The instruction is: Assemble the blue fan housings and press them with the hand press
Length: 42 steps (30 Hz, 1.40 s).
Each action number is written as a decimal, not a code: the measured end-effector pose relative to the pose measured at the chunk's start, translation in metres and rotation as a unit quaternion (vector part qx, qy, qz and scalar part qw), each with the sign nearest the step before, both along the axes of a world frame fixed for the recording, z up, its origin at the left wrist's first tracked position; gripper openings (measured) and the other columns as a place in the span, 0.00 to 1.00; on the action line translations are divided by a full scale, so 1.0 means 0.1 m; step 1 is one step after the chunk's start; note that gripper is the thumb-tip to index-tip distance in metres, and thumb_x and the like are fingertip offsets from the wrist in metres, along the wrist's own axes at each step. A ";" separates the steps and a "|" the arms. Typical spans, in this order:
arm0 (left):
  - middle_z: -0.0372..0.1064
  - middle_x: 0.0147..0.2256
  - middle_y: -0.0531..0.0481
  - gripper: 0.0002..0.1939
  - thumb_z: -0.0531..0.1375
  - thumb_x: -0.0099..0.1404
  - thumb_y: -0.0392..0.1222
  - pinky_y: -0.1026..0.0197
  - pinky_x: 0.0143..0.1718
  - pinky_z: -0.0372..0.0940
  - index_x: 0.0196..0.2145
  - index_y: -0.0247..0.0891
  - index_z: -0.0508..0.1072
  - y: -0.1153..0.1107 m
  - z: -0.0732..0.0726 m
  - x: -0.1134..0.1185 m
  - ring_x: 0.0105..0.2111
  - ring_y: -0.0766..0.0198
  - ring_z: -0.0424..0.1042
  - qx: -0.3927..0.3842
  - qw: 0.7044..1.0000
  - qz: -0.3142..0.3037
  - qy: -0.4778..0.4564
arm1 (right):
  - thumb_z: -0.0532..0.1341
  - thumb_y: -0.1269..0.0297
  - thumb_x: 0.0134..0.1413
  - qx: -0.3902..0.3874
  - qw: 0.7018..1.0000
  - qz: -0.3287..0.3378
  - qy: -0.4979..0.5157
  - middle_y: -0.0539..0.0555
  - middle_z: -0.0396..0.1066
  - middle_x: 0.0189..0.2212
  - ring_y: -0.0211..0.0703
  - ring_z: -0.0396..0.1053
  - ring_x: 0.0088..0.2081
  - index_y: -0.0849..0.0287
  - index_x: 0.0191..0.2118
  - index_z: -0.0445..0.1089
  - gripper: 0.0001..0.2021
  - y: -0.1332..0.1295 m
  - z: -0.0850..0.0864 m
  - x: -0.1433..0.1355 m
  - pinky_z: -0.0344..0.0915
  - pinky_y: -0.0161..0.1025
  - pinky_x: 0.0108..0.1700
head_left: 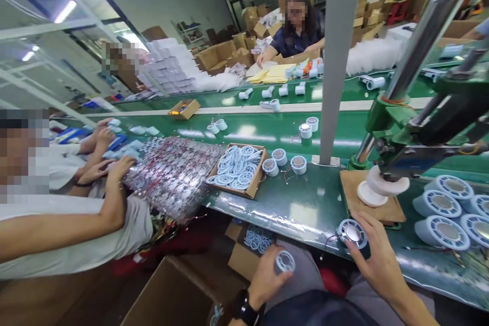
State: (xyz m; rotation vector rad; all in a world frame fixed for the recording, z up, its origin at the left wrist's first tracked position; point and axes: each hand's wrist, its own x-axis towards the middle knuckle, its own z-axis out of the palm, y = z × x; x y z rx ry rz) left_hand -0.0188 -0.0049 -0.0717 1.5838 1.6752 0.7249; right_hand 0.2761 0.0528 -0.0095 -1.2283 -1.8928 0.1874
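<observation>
My left hand (264, 274), with a dark watch on the wrist, is above my lap and closed on a light blue plastic ring (285, 261). At the bench's front edge, my right hand (376, 252) grips a light blue round housing (353, 233) between thumb and fingers. That housing has a silver disc in its middle and thin wires trailing to the left. Just beyond my right hand stands a press with a white round pad (387, 183) over a brown board (346, 188). Several similar housings (443, 233) are grouped to the right.
A cardboard box of light blue rings (250, 192) sits on the bench, beside three housings (298, 164). Wired metal parts (171, 173) lie further left, near co-workers' hands (121, 165). A grey post (338, 61) rises behind. Another person (300, 35) works across the green belt (244, 125).
</observation>
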 end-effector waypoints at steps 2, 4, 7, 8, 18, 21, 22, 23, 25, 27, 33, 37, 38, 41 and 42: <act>0.75 0.43 0.34 0.33 0.56 0.61 0.68 0.44 0.48 0.68 0.46 0.33 0.75 0.03 -0.35 -0.23 0.45 0.43 0.75 -0.007 0.990 0.132 0.052 | 0.55 0.63 0.65 0.016 1.000 -0.002 0.005 0.64 0.64 0.53 0.57 0.65 0.54 0.59 0.63 0.56 0.23 0.01 -0.06 -0.01 0.65 0.52 0.53; 0.73 0.47 0.33 0.27 0.58 0.65 0.58 0.42 0.50 0.67 0.50 0.32 0.71 0.14 -0.58 -0.40 0.48 0.44 0.73 -0.002 0.967 0.235 0.097 | 0.55 0.62 0.66 0.028 1.000 -0.005 0.009 0.65 0.64 0.52 0.57 0.65 0.54 0.59 0.64 0.55 0.23 0.02 -0.06 -0.02 0.65 0.53 0.53; 0.69 0.51 0.40 0.23 0.60 0.67 0.51 0.43 0.51 0.67 0.55 0.36 0.68 0.30 -0.63 -0.55 0.49 0.51 0.72 0.045 0.924 0.351 0.143 | 0.55 0.59 0.65 0.042 0.999 -0.004 -0.026 0.65 0.65 0.52 0.59 0.66 0.53 0.60 0.63 0.57 0.23 0.02 -0.08 -0.03 0.66 0.55 0.52; 0.68 0.53 0.41 0.22 0.58 0.69 0.50 0.42 0.51 0.67 0.56 0.37 0.66 0.33 -0.57 -0.59 0.49 0.51 0.71 0.072 0.908 0.384 0.154 | 0.56 0.58 0.65 0.046 0.998 -0.001 -0.048 0.65 0.65 0.52 0.59 0.66 0.52 0.59 0.61 0.60 0.22 0.02 -0.10 -0.03 0.66 0.55 0.50; 0.75 0.39 0.42 0.13 0.58 0.64 0.50 0.50 0.53 0.64 0.37 0.39 0.77 1.35 1.12 -1.07 0.45 0.51 0.72 0.224 0.942 0.143 0.207 | 0.54 0.73 0.58 0.008 0.994 0.102 -0.049 0.61 0.64 0.57 0.52 0.68 0.56 0.52 0.48 0.74 0.17 0.07 -0.21 -0.30 0.73 0.47 0.50; 0.73 0.29 0.44 0.09 0.66 0.54 0.47 0.49 0.49 0.65 0.26 0.40 0.78 1.71 1.35 -1.01 0.38 0.49 0.72 0.195 0.953 0.055 0.224 | 0.54 0.75 0.56 -0.010 0.991 0.120 -0.055 0.62 0.64 0.59 0.55 0.66 0.59 0.52 0.50 0.74 0.20 0.08 -0.15 -0.23 0.72 0.54 0.54; 0.72 0.26 0.45 0.08 0.67 0.52 0.47 0.49 0.47 0.66 0.23 0.40 0.77 1.78 1.40 -0.98 0.36 0.49 0.72 0.186 0.955 0.037 0.227 | 0.54 0.75 0.56 -0.010 0.991 0.118 -0.054 0.62 0.64 0.59 0.56 0.66 0.59 0.52 0.51 0.74 0.20 0.08 -0.14 -0.19 0.71 0.56 0.54; 0.71 0.25 0.46 0.08 0.67 0.51 0.46 0.50 0.45 0.66 0.21 0.41 0.76 1.82 1.45 -0.97 0.34 0.50 0.71 0.180 0.956 0.026 0.229 | 0.55 0.74 0.56 -0.010 0.992 0.115 -0.052 0.62 0.64 0.59 0.56 0.65 0.59 0.51 0.52 0.73 0.21 0.07 -0.15 -0.15 0.71 0.57 0.54; 0.71 0.26 0.46 0.11 0.65 0.55 0.47 0.51 0.44 0.66 0.20 0.41 0.73 1.83 1.54 -0.93 0.33 0.52 0.71 0.179 0.957 0.023 0.228 | 0.55 0.74 0.57 -0.007 0.993 0.108 -0.042 0.62 0.64 0.60 0.56 0.66 0.59 0.51 0.52 0.73 0.21 0.05 -0.16 -0.08 0.72 0.57 0.53; 0.71 0.28 0.45 0.14 0.58 0.62 0.48 0.51 0.45 0.66 0.22 0.41 0.72 1.74 1.63 -0.85 0.35 0.52 0.71 0.191 0.955 0.044 0.222 | 0.55 0.75 0.57 0.003 0.993 0.109 -0.039 0.62 0.63 0.61 0.55 0.65 0.60 0.51 0.54 0.72 0.22 0.03 -0.17 -0.05 0.72 0.55 0.54; 0.71 0.22 0.51 0.21 0.49 0.70 0.51 0.63 0.25 0.63 0.30 0.37 0.76 1.07 1.67 0.02 0.22 0.62 0.68 0.150 0.982 -0.002 0.114 | 0.53 0.75 0.60 0.013 0.992 0.098 0.080 0.62 0.65 0.58 0.52 0.66 0.58 0.49 0.64 0.60 0.28 -0.09 0.20 -0.18 0.69 0.52 0.55; 0.74 0.22 0.50 0.17 0.55 0.67 0.48 0.64 0.25 0.62 0.35 0.36 0.80 0.74 1.68 0.63 0.21 0.63 0.68 0.085 0.991 -0.093 -0.049 | 0.53 0.66 0.65 -0.259 0.907 0.158 0.293 0.53 0.73 0.36 0.39 0.72 0.32 0.53 0.67 0.51 0.26 -0.17 0.65 -0.38 0.71 0.39 0.38; 0.72 0.21 0.51 0.18 0.55 0.67 0.48 0.64 0.24 0.61 0.35 0.35 0.81 0.71 1.69 0.72 0.20 0.64 0.67 0.079 0.989 -0.102 -0.071 | 0.54 0.63 0.65 -0.313 0.873 0.165 0.335 0.50 0.71 0.31 0.37 0.70 0.28 0.55 0.66 0.51 0.26 -0.18 0.73 -0.42 0.70 0.37 0.34; 0.66 0.16 0.53 0.21 0.55 0.67 0.53 0.65 0.22 0.58 0.35 0.34 0.81 0.68 1.71 0.82 0.18 0.66 0.62 0.052 0.985 -0.106 -0.128 | 0.58 0.54 0.63 -0.373 0.815 0.159 0.414 0.44 0.66 0.24 0.35 0.66 0.24 0.57 0.64 0.53 0.28 -0.19 0.84 -0.46 0.64 0.33 0.30; 0.64 0.16 0.54 0.23 0.55 0.67 0.55 0.65 0.21 0.58 0.35 0.34 0.81 0.67 1.71 0.83 0.17 0.66 0.62 0.044 0.983 -0.105 -0.145 | 0.59 0.53 0.63 -0.375 0.808 0.160 0.425 0.44 0.65 0.24 0.35 0.65 0.24 0.57 0.63 0.54 0.28 -0.20 0.85 -0.46 0.62 0.33 0.30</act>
